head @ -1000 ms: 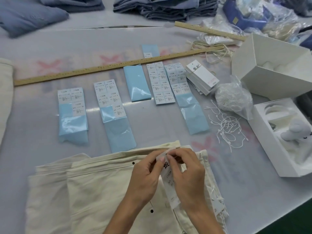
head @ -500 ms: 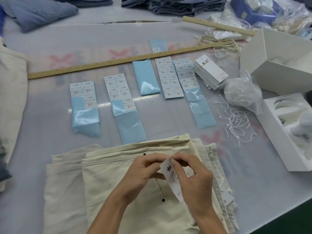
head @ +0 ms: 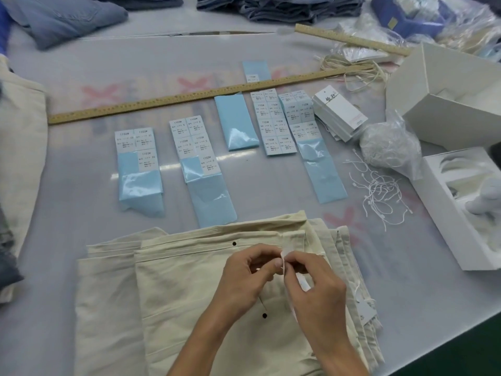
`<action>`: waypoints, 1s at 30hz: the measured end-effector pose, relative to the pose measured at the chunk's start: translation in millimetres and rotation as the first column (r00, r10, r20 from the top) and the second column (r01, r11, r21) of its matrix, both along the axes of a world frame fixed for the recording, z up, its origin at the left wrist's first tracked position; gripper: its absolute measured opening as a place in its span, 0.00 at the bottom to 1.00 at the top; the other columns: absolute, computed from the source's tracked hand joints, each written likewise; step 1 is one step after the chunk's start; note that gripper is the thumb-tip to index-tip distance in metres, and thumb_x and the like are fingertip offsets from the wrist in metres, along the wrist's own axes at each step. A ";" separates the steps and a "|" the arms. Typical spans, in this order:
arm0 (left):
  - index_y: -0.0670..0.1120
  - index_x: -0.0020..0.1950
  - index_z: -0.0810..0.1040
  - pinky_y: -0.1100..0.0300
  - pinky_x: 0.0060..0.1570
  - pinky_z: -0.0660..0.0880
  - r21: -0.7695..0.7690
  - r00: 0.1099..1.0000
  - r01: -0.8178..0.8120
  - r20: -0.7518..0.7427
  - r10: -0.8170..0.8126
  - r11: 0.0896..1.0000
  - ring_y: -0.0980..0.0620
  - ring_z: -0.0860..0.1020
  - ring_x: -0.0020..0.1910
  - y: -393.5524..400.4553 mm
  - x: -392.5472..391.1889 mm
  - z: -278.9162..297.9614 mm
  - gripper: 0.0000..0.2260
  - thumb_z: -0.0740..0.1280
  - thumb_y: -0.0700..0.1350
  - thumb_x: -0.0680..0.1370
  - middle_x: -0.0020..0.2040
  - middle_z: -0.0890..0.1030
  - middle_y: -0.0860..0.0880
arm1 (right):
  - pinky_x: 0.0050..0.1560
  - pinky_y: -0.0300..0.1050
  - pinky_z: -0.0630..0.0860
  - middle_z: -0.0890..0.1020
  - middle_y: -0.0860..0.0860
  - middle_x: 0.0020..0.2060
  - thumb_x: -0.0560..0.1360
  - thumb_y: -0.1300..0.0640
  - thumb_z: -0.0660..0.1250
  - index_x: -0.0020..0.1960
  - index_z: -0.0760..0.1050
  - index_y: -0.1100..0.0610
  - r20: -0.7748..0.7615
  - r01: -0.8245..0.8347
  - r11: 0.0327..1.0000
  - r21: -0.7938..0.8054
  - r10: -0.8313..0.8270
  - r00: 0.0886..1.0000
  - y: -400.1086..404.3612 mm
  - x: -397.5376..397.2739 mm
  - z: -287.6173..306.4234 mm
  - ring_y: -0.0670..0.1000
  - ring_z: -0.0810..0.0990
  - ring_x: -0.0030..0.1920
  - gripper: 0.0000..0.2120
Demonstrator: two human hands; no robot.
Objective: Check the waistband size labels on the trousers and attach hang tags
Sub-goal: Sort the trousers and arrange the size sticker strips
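A stack of cream trousers (head: 189, 294) lies folded at the table's near edge, waistbands toward the far side. My left hand (head: 244, 278) and my right hand (head: 311, 289) meet over the top pair, just below its waistband. Both pinch the top edge of a white hang tag (head: 302, 283), which stands edge-on between them and is mostly hidden by my right hand. A pile of white hang tags (head: 339, 112) lies further back on the right. Loose white tag strings (head: 379, 191) are scattered beside the trousers.
Blue backing sheets with size stickers (head: 192, 147) lie in rows mid-table. A long wooden ruler (head: 189, 100) crosses behind them. White open boxes (head: 447, 109) and a plastic bag (head: 390, 147) stand at the right. Denim piles (head: 271, 6) sit at the back. More cream fabric (head: 19, 147) is left.
The hang tag, seen face-on before, has turned edge-on between my fingers. Both hands have shifted slightly right along the waistband.
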State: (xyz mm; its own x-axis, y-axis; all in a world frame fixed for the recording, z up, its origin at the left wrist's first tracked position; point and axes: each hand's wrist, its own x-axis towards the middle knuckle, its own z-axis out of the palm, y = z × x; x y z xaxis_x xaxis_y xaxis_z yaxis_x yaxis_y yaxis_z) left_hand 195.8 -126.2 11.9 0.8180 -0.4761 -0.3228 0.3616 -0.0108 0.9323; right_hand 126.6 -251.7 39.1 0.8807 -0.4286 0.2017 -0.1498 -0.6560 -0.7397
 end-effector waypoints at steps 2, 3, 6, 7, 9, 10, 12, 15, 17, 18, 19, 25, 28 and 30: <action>0.49 0.54 0.86 0.57 0.47 0.81 -0.006 1.000 -0.014 0.003 0.014 1.000 0.49 0.85 0.50 -1.1 -1.4 -1.0 0.07 0.70 0.39 0.80 0.50 0.87 0.50 | 0.47 0.36 0.78 0.83 0.39 0.44 0.73 0.67 0.75 0.49 0.82 0.50 -0.027 -0.016 0.996 0.084 0.018 0.999 -0.4 0.4 2.8 0.48 0.83 0.47 0.13; 0.49 0.54 0.86 0.55 0.48 0.82 -0.008 1.000 -0.015 0.015 0.016 1.000 0.49 0.85 0.51 -1.5 -1.9 -1.8 0.08 0.70 0.39 0.81 0.50 0.87 0.49 | 0.48 0.36 0.78 0.84 0.40 0.45 0.74 0.66 0.74 0.49 0.82 0.49 -0.046 -0.015 0.990 0.138 0.022 0.999 -0.5 0.4 3.9 0.49 0.83 0.48 0.13; 0.48 0.54 0.87 0.52 0.51 0.82 -0.016 0.999 -0.019 0.027 0.019 1.000 0.48 0.85 0.52 -3.1 -4.0 -3.0 0.08 0.69 0.38 0.81 0.51 0.87 0.49 | 0.50 0.42 0.80 0.85 0.44 0.45 0.75 0.66 0.73 0.47 0.82 0.47 -0.095 0.065 0.938 0.340 -0.035 0.995 0.1 0.1 3.8 0.50 0.84 0.49 0.13; 0.48 0.53 0.87 0.52 0.50 0.82 -0.012 0.999 -0.025 0.020 0.025 1.000 0.48 0.85 0.52 -3.9 -4.4 -3.0 0.08 0.69 0.37 0.81 0.50 0.87 0.49 | 0.50 0.43 0.80 0.85 0.44 0.44 0.75 0.65 0.73 0.46 0.82 0.46 -0.098 0.090 0.919 0.384 -0.056 0.994 0.3 0.1 4.3 0.50 0.84 0.48 0.13; 0.48 0.49 0.86 0.51 0.47 0.82 0.006 0.999 -0.031 0.005 0.031 0.999 0.46 0.84 0.48 -4.7 -3.4 -3.5 0.08 0.70 0.36 0.80 0.46 0.86 0.48 | 0.49 0.40 0.80 0.85 0.44 0.43 0.76 0.64 0.73 0.47 0.82 0.45 -0.106 0.096 0.906 0.412 -0.058 0.993 -0.3 -0.2 5.1 0.49 0.84 0.47 0.13; 0.48 0.47 0.85 0.51 0.46 0.81 0.020 1.000 -0.028 0.011 0.028 0.999 0.45 0.84 0.47 -4.4 -3.0 -4.0 0.08 0.71 0.36 0.79 0.45 0.86 0.47 | 0.48 0.39 0.79 0.85 0.43 0.43 0.76 0.63 0.73 0.48 0.81 0.44 -0.111 0.087 0.908 0.411 -0.045 0.993 -0.5 -1.1 5.6 0.48 0.84 0.47 0.13; 0.50 0.46 0.83 0.51 0.45 0.80 0.059 0.998 -0.012 0.066 0.008 0.998 0.46 0.83 0.45 -3.2 -2.1 -2.7 0.08 0.70 0.37 0.80 0.44 0.85 0.49 | 0.51 0.40 0.79 0.84 0.43 0.46 0.77 0.61 0.73 0.49 0.81 0.44 -0.099 0.065 0.935 0.348 -0.032 0.995 -1.7 -2.6 5.9 0.48 0.83 0.50 0.11; 0.55 0.48 0.79 0.64 0.42 0.76 0.219 0.943 0.023 0.320 -0.094 0.975 0.56 0.82 0.45 -1.0 -2.4 3.2 0.05 0.67 0.45 0.81 0.44 0.83 0.57 | 0.64 0.36 0.72 0.79 0.42 0.60 0.80 0.54 0.69 0.60 0.79 0.47 -0.010 0.010 0.991 0.130 -0.009 1.000 -9.5 -0.2 5.6 0.47 0.77 0.65 0.10; 0.57 0.50 0.76 0.66 0.40 0.73 0.304 0.892 -0.032 0.438 -0.110 0.952 0.58 0.81 0.45 -0.2 -1.9 7.5 0.02 0.65 0.49 0.80 0.45 0.82 0.61 | 0.66 0.37 0.71 0.79 0.41 0.62 0.80 0.47 0.65 0.63 0.78 0.46 -0.090 -0.055 0.976 0.211 0.076 0.993 -13.7 5.8 4.2 0.45 0.75 0.67 0.13; 0.58 0.51 0.75 0.64 0.40 0.73 0.324 0.883 -0.073 0.461 -0.090 0.943 0.58 0.81 0.44 0.8 -0.9 8.5 0.02 0.65 0.50 0.80 0.45 0.82 0.62 | 0.63 0.40 0.73 0.80 0.40 0.59 0.80 0.47 0.65 0.62 0.79 0.45 -0.144 -0.079 0.961 0.265 0.120 0.982 -13.4 7.5 1.8 0.45 0.78 0.64 0.12; 0.58 0.51 0.75 0.62 0.40 0.74 0.330 0.882 -0.103 0.467 -0.067 0.938 0.57 0.81 0.44 2.1 0.6 8.2 0.02 0.66 0.49 0.80 0.45 0.82 0.62 | 0.60 0.44 0.76 0.82 0.40 0.54 0.80 0.50 0.67 0.60 0.80 0.46 -0.180 -0.095 0.953 0.286 0.151 0.972 -11.4 7.2 -1.5 0.45 0.80 0.59 0.09; 0.56 0.47 0.79 0.71 0.38 0.69 0.300 0.864 -0.052 0.492 -0.107 0.953 0.53 0.80 0.44 3.2 3.9 7.7 0.10 0.71 0.40 0.78 0.43 0.82 0.58 | 0.49 0.37 0.77 0.85 0.41 0.45 0.78 0.56 0.68 0.53 0.83 0.49 -0.158 -0.031 0.913 0.407 0.104 0.982 2.6 -5.4 -14.8 0.46 0.84 0.48 0.07; 0.55 0.47 0.80 0.70 0.37 0.70 0.241 0.895 0.007 0.432 -0.113 0.971 0.52 0.80 0.44 -4.3 2.7 11.5 0.06 0.71 0.43 0.78 0.44 0.83 0.57 | 0.49 0.37 0.78 0.86 0.46 0.45 0.78 0.52 0.69 0.53 0.83 0.45 -0.177 0.083 0.797 0.598 0.030 0.984 -1.2 -13.4 -6.4 0.48 0.84 0.48 0.06; 0.55 0.47 0.80 0.68 0.38 0.71 0.234 0.892 0.049 0.427 -0.148 0.971 0.50 0.80 0.45 -9.5 3.3 12.8 0.05 0.71 0.44 0.77 0.45 0.82 0.55 | 0.54 0.41 0.79 0.86 0.48 0.48 0.79 0.53 0.69 0.54 0.82 0.46 -0.189 0.082 0.764 0.640 0.053 0.981 -6.4 -18.6 -2.4 0.50 0.84 0.52 0.06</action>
State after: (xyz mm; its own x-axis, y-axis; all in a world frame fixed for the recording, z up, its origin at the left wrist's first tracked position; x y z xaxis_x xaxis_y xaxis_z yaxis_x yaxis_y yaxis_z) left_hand 199.0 -135.7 24.7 0.8512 -0.5229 -0.0444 -0.0965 -0.2393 0.9661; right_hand 107.9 -258.2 36.7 0.8645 -0.4102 -0.2906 -0.3326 -0.0332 -0.9425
